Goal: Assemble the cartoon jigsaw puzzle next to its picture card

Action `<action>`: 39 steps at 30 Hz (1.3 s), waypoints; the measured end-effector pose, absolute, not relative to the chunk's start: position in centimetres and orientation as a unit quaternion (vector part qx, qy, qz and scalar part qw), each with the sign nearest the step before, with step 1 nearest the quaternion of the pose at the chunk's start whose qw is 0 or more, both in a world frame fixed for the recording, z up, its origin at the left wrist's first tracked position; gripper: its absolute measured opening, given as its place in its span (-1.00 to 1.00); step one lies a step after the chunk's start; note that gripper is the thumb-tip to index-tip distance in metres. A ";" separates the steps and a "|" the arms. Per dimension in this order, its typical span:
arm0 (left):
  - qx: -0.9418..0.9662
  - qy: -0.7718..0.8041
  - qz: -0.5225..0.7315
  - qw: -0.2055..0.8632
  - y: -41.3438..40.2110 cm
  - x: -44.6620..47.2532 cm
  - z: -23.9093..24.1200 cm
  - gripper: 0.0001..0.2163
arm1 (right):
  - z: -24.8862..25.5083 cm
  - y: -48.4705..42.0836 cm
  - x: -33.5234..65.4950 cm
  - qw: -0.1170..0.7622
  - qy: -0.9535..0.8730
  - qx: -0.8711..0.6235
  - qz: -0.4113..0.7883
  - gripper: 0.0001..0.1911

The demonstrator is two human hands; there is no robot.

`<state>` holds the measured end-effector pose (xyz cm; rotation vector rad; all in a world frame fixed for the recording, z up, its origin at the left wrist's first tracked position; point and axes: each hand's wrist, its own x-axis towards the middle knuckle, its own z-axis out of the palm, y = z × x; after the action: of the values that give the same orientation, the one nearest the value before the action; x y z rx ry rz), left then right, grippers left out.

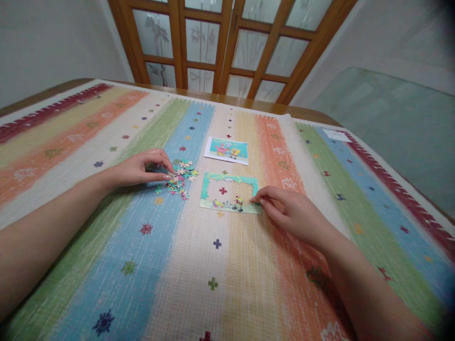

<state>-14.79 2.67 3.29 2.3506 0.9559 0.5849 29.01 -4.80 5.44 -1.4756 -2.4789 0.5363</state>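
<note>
On the striped tablecloth lies a partly assembled jigsaw puzzle [205,188], its border joined around an open middle where the cloth shows through. My right hand [286,206] rests at its right side, thumb and forefinger drawn together on the border's edge. To the left is a loose heap of jigsaw pieces [184,171]. Over that heap reaches my left hand [142,168], with thumb and forefinger pinched at a puzzle piece [171,175]; its outline is partly hidden by the fingertips. Behind the puzzle lies a reference picture card [228,149] with cartoon figures.
The striped tablecloth [192,265] covers a wooden table [305,112]. A small white paper [336,135] lies at the far right. Beyond the table stand wood-framed glass doors [222,47], and a pale green panel [387,123] is on the right.
</note>
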 end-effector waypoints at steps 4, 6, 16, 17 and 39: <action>0.876 0.342 0.167 0.296 2.5 -14.7 3.6 -0.77 | 5.4 -4.8 29.0 0.105 -0.839 -0.500 0.187 -0.76; 0.880 0.345 0.142 0.295 2.4 -14.7 3.6 -0.72 | 5.3 -4.7 29.0 0.106 -0.838 -0.502 0.188 -0.76; 0.877 0.364 0.120 0.289 2.5 -14.6 3.0 -0.71 | 5.4 -4.6 29.0 0.106 -0.835 -0.507 0.185 -0.77; 0.878 0.362 0.122 0.289 2.5 -14.6 3.0 -0.73 | 5.4 -4.6 29.0 0.108 -0.836 -0.505 0.186 -0.77; 0.874 0.363 0.166 0.278 1.5 -12.6 3.7 -0.74 | 5.4 -4.6 29.0 0.122 -0.834 -0.502 0.194 -0.79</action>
<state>-12.59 1.46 3.68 2.3455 0.9753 0.4463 28.98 -4.56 5.40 -1.4647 -2.4347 0.5672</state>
